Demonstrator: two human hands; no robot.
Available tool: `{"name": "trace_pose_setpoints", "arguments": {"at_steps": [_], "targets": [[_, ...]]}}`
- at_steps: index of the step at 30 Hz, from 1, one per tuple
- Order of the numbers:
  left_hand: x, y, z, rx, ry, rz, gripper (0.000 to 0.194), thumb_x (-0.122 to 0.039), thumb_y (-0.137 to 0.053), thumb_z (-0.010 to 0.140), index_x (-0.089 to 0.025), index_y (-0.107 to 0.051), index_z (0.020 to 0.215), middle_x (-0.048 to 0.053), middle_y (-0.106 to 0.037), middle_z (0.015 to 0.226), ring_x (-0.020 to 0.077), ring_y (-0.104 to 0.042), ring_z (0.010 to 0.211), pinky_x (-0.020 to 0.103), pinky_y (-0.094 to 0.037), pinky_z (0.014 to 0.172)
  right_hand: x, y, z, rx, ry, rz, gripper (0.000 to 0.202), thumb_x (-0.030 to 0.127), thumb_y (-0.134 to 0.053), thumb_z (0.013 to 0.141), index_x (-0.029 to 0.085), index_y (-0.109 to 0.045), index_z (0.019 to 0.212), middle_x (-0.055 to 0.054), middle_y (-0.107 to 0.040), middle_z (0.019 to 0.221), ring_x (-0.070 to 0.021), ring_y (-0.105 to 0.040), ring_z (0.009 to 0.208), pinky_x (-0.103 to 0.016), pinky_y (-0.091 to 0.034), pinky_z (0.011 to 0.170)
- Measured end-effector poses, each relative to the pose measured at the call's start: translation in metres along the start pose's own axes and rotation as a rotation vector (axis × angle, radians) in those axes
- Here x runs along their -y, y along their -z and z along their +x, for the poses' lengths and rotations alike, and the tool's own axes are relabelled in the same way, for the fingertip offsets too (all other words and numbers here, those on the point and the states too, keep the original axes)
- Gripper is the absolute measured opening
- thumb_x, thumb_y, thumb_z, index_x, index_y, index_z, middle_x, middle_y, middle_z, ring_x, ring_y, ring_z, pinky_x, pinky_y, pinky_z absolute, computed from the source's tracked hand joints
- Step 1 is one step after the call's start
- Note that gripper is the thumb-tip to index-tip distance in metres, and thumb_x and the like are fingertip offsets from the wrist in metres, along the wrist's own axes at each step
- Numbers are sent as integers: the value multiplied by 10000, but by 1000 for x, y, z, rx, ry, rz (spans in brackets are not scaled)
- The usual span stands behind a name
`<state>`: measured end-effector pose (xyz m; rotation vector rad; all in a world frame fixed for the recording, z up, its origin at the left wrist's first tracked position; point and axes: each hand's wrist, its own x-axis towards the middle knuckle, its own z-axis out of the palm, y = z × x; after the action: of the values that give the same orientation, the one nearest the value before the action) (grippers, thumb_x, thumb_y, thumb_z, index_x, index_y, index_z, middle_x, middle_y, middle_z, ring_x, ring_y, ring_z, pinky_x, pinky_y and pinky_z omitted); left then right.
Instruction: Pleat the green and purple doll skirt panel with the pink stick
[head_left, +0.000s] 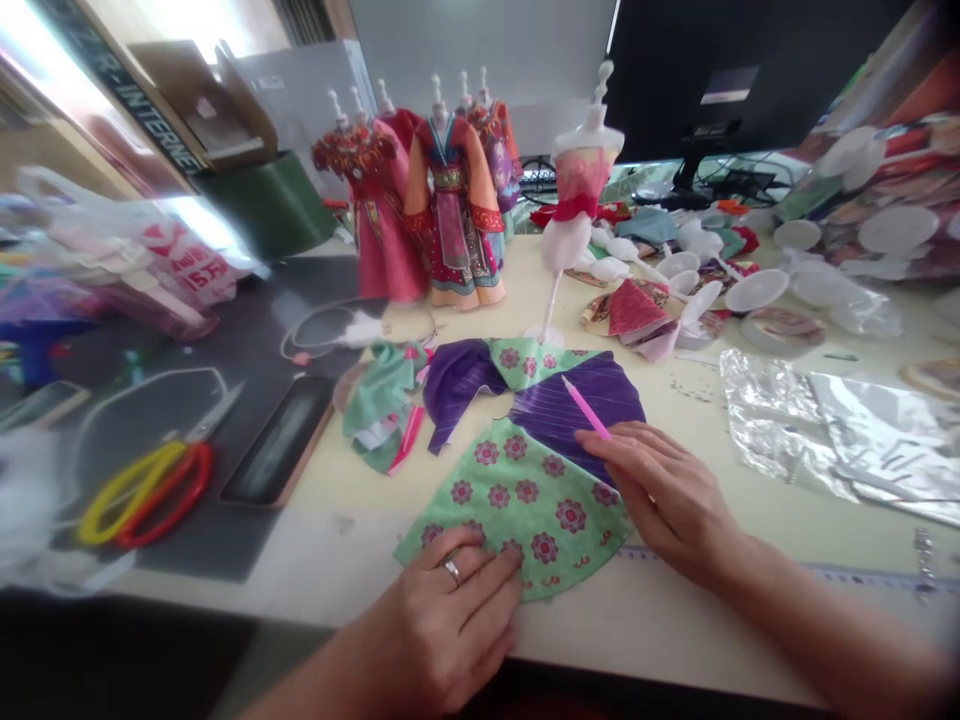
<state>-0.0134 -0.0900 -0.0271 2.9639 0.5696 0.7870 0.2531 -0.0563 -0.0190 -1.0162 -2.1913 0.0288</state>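
My left hand (pixel 457 610), with a ring on one finger, lies on the lower edge of a green fabric piece (pixel 499 495) printed with pink flowers. Its fingers rest flat on the cloth and hold nothing. Between the fingers of my right hand (pixel 667 490) is a slim pink pen (pixel 589 408), its pale tip pointing up and left over purple striped fabric (pixel 555 415). That hand also rests against the green piece's right edge. Behind lie a smaller green flowered piece (pixel 529 362) and another purple piece (pixel 457 380), spread around a small gap.
Scissors (pixel 161 480) with yellow and red handles and a phone (pixel 281 440) lie left. Dressed doll forms (pixel 450 210) and a single mannequin stand (pixel 581 190) rise behind. A ruler (pixel 847 575) and a foil-like sheet (pixel 772 430) are right. Crumpled green cloth (pixel 382 395) lies nearby.
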Motion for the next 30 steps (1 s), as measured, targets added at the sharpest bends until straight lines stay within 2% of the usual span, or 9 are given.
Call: {"name": "trace_pose_setpoints", "arguments": {"at_steps": [5,9,15,19,23,26,30], "targets": [[1,3,2,-3,-1,-15,205,-158,-544,842,-72,-644,999,136,-716,998,220,-650,851,436,-507,861,-15,-2,-7,201,137,-286,274,61,-418,877,95,-558,1110,-167,-705,1010,-279,-652,994,-506,-494,918],[2,3,3,7,2,-38,202,-152,-536,837,-81,-643,993,129,-712,997,219,-637,845,444,-494,867,-29,-1,-15,270,174,-398,285,32,-377,880,75,-581,1074,-199,-690,1052,-295,-627,1064,-528,-455,964],[5,4,5,41,-31,-19,226,-151,-547,830,-79,-641,1022,136,-694,1072,241,-627,881,451,-485,844,-48,8,-10,234,127,-408,247,70,-404,905,91,-589,1068,-185,-687,1033,-287,-605,1069,-535,-429,978],[5,7,6,21,-67,-31,226,-140,-530,833,-81,-638,1022,146,-697,1060,227,-627,876,434,-493,827,-39,18,-9,168,123,-347,224,107,-431,905,131,-586,1065,-136,-693,970,-248,-609,1002,-499,-446,958],[5,8,5,21,-48,-63,234,-138,-538,829,-83,-634,1035,126,-711,992,223,-625,865,438,-489,847,-29,21,-14,142,165,-234,225,93,-417,896,152,-581,1039,-93,-693,854,-209,-620,892,-478,-452,953],[4,8,4,30,-35,-79,227,-136,-538,829,-87,-633,1029,110,-712,950,219,-624,858,435,-483,859,-31,23,-17,159,166,-252,246,71,-393,891,155,-576,1032,-96,-688,853,-215,-613,913,-488,-443,960],[2,8,4,20,-28,-81,229,-129,-546,819,-84,-633,1026,108,-709,956,222,-620,856,437,-482,853,-34,28,-21,113,159,-248,240,59,-428,866,152,-556,1046,-103,-676,872,-213,-601,895,-491,-447,947]]}}
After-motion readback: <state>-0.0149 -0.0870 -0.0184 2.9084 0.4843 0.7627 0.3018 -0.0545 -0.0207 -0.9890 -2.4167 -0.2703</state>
